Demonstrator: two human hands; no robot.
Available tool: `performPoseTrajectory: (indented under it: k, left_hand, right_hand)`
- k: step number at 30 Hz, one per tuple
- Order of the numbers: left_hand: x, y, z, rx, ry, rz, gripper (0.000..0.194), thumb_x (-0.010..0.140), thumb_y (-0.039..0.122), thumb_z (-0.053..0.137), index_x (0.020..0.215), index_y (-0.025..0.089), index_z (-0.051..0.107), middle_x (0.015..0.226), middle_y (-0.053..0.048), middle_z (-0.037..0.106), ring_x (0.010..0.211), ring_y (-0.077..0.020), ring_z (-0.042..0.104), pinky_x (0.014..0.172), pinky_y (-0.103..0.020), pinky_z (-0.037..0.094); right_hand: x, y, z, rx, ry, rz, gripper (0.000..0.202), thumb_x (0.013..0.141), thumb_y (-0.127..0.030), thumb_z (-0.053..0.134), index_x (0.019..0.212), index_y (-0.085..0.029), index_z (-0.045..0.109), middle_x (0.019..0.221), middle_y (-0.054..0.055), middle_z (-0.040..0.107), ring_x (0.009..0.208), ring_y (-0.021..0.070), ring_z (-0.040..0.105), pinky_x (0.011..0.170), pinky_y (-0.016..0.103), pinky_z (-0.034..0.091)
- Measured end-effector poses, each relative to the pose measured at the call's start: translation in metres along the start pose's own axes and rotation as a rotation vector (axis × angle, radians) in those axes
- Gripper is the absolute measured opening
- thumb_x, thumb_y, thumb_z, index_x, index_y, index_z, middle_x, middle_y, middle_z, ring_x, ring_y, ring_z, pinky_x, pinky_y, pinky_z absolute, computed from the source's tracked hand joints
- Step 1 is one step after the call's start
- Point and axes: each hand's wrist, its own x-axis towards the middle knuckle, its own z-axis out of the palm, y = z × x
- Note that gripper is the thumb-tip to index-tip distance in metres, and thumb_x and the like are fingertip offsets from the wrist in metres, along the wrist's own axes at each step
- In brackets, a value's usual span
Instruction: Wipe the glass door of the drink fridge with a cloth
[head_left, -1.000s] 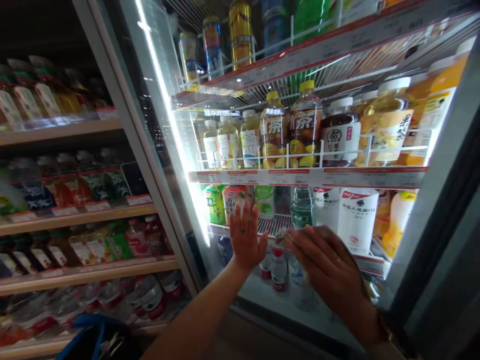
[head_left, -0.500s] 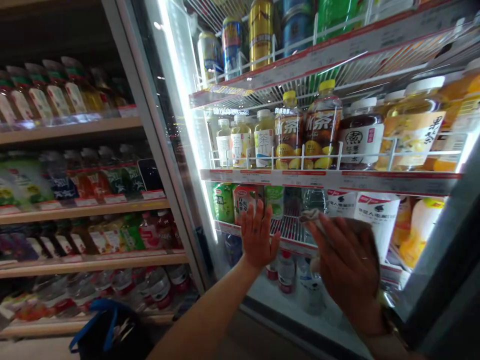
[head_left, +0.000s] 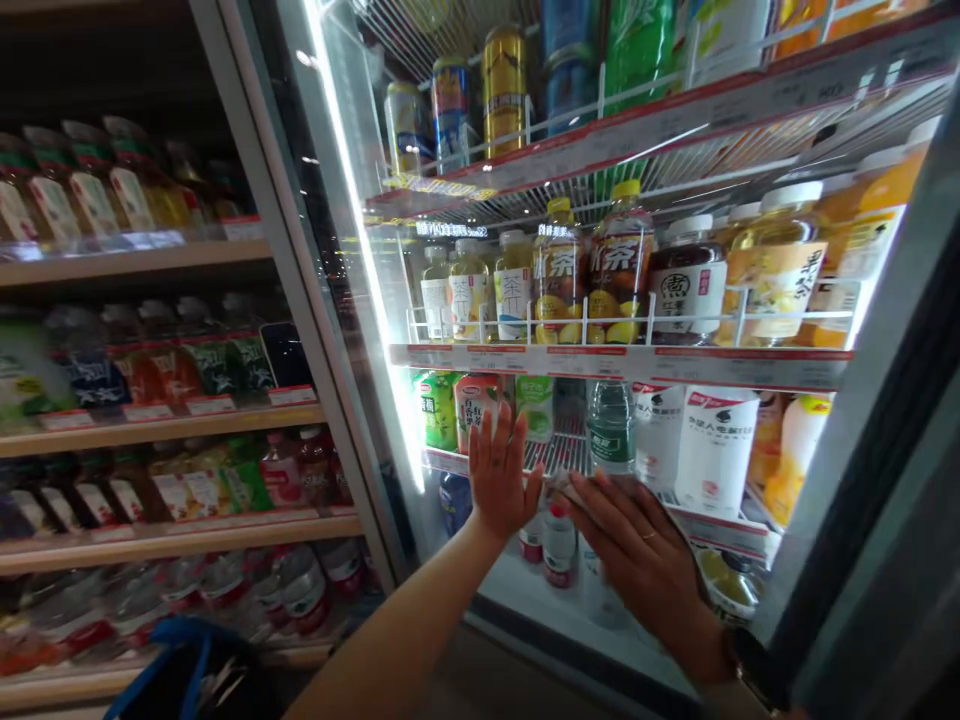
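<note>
My left hand (head_left: 499,482) lies flat on the glass door of a lit drinks cooler, fingers stretched and nothing in them. To its right, my right hand (head_left: 637,550) presses a greyish cloth (head_left: 556,482) to the glass, and the palm and fingers hide most of it. A ring and a dark wristwatch (head_left: 750,665) show on the right arm. Behind the glass near the hands stand a red-labelled carton (head_left: 474,398), a green carton (head_left: 534,405), a green-labelled water bottle (head_left: 611,425) and white pouches (head_left: 716,450).
Tea bottles (head_left: 559,275) and cans (head_left: 505,95) fill the cooler's upper wire shelves. The dark door frame (head_left: 847,540) runs along the right. On the left, wooden shelves (head_left: 135,260) hold rows of bottles. A black bag with blue trim (head_left: 184,665) is low at the left.
My right hand has slid left and down across the glass with the cloth, uncovering the water bottle. My left hand stays flat on the glass. The view has shifted slightly.
</note>
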Motion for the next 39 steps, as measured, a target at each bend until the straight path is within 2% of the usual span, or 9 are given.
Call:
performPoseTrajectory:
  k: [6, 10, 12, 16, 22, 26, 31, 35, 39]
  left_hand:
    - [0.000, 0.000, -0.001, 0.014, -0.003, 0.003, 0.062, 0.098, 0.035, 0.035, 0.154, 0.014, 0.018, 0.161, -0.013, 0.021, 0.150, -0.0277, 0.013, 0.120, -0.048, 0.019]
    - [0.000, -0.001, -0.001, 0.007, 0.000, 0.004, 0.063, 0.097, 0.035, 0.036, 0.154, 0.014, 0.018, 0.160, -0.012, 0.022, 0.150, -0.0275, 0.014, 0.120, -0.048, 0.019]
    - [-0.001, -0.001, -0.001, 0.001, -0.005, 0.004, 0.063, 0.097, 0.034, 0.037, 0.154, 0.014, 0.018, 0.160, -0.013, 0.023, 0.150, -0.0279, 0.014, 0.120, -0.049, 0.020]
    - [-0.002, -0.001, 0.000, 0.013, -0.010, 0.005, 0.064, 0.097, 0.035, 0.037, 0.154, 0.013, 0.016, 0.158, -0.014, 0.026, 0.150, -0.0286, 0.013, 0.120, -0.050, 0.021]
    - [-0.001, -0.001, 0.000, 0.025, -0.014, 0.007, 0.064, 0.099, 0.037, 0.034, 0.154, 0.011, 0.015, 0.159, -0.016, 0.024, 0.150, -0.0281, 0.013, 0.120, -0.048, 0.020]
    - [0.000, -0.001, 0.000, 0.023, 0.002, 0.014, 0.062, 0.099, 0.035, 0.034, 0.154, 0.011, 0.016, 0.161, -0.013, 0.019, 0.150, -0.0266, 0.010, 0.122, -0.044, 0.015]
    - [0.001, 0.000, 0.000, 0.020, -0.009, 0.001, 0.063, 0.099, 0.036, 0.035, 0.154, 0.011, 0.016, 0.160, -0.014, 0.020, 0.150, -0.0273, 0.010, 0.121, -0.045, 0.016]
    - [0.000, 0.000, -0.001, 0.026, -0.017, 0.005, 0.064, 0.098, 0.033, 0.037, 0.154, 0.012, 0.016, 0.159, -0.014, 0.024, 0.150, -0.0276, 0.012, 0.120, -0.047, 0.021]
    - [-0.002, 0.000, -0.001, 0.030, -0.023, -0.013, 0.064, 0.097, 0.033, 0.036, 0.154, 0.014, 0.015, 0.158, -0.013, 0.027, 0.150, -0.0278, 0.014, 0.119, -0.049, 0.025]
  right_hand:
    - [0.024, 0.037, -0.031, -0.157, 0.252, 0.244, 0.060, 0.093, -0.010, 0.050, 0.148, -0.030, 0.039, 0.145, 0.006, 0.051, 0.137, 0.0292, 0.043, 0.117, 0.054, 0.029]
    - [0.028, 0.052, -0.037, -0.222, 0.443, 0.352, 0.064, 0.088, -0.006, 0.052, 0.147, -0.028, 0.043, 0.150, 0.006, 0.044, 0.137, 0.0367, 0.040, 0.118, 0.057, 0.025]
    - [0.028, 0.048, -0.033, -0.207, 0.418, 0.351, 0.063, 0.088, -0.005, 0.051, 0.147, -0.026, 0.043, 0.150, 0.008, 0.044, 0.137, 0.0361, 0.041, 0.119, 0.055, 0.024]
    - [0.026, 0.022, -0.016, -0.120, 0.215, 0.231, 0.060, 0.091, -0.004, 0.046, 0.148, -0.021, 0.040, 0.144, 0.009, 0.052, 0.138, 0.0276, 0.042, 0.120, 0.050, 0.025]
    - [0.003, -0.006, 0.007, 0.042, -0.006, -0.048, 0.048, 0.090, 0.000, 0.039, 0.132, -0.015, 0.058, 0.141, 0.005, 0.056, 0.138, 0.0191, 0.042, 0.120, 0.037, 0.028]
    - [-0.004, -0.007, 0.009, 0.062, -0.038, -0.094, 0.050, 0.089, 0.001, 0.037, 0.130, -0.016, 0.059, 0.142, 0.003, 0.055, 0.137, 0.0184, 0.043, 0.120, 0.037, 0.028]
    - [0.015, 0.009, -0.011, -0.066, 0.065, 0.034, 0.052, 0.092, -0.001, 0.040, 0.138, -0.021, 0.053, 0.139, 0.003, 0.057, 0.140, 0.0195, 0.040, 0.122, 0.043, 0.024]
    - [0.026, 0.036, -0.033, -0.200, 0.274, 0.254, 0.064, 0.090, -0.003, 0.048, 0.149, -0.026, 0.038, 0.147, 0.006, 0.047, 0.141, 0.0292, 0.038, 0.119, 0.054, 0.027]
    - [0.025, 0.054, -0.040, -0.233, 0.447, 0.372, 0.068, 0.086, 0.000, 0.051, 0.148, -0.028, 0.041, 0.151, 0.005, 0.042, 0.139, 0.0368, 0.037, 0.116, 0.061, 0.028]
